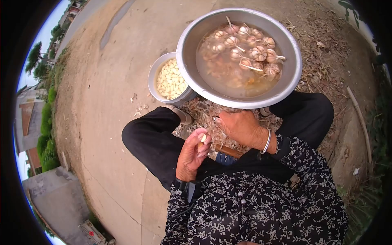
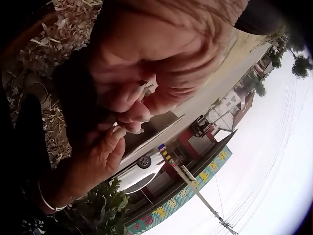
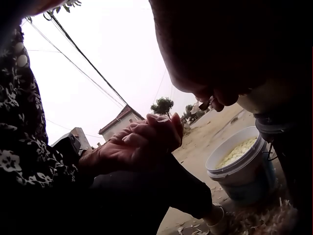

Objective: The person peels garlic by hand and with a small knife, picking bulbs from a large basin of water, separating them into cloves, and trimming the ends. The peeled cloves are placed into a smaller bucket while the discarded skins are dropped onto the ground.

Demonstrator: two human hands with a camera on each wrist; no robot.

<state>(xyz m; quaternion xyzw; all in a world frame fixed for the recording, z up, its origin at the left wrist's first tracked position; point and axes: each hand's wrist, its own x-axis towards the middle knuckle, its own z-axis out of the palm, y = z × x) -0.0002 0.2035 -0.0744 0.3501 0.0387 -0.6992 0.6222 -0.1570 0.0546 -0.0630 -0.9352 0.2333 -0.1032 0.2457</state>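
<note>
My left hand (image 1: 191,156) is raised over the lap, its fingers curled and the palm turned up. Between thumb and fingers it pinches a pale garlic clove (image 1: 203,138). To the right of it, my right hand (image 1: 246,129) is just below the basin's near rim, back upward. Its fingertips pinch a small, thin, dark-edged piece (image 3: 208,103); I cannot tell what it is. Garlic bulbs (image 1: 259,53) lie in cloudy water in the large metal basin (image 1: 187,57). Peeled cloves (image 1: 168,80) fill much of the white bucket (image 3: 215,172) beside it.
Garlic skins (image 1: 204,109) litter the ground between the feet, under the hands. A brown wooden piece (image 1: 228,151) shows between the legs. Dry leaves and a long stick (image 1: 359,118) lie at the right. Concrete ground (image 1: 118,94) stretches away on the left.
</note>
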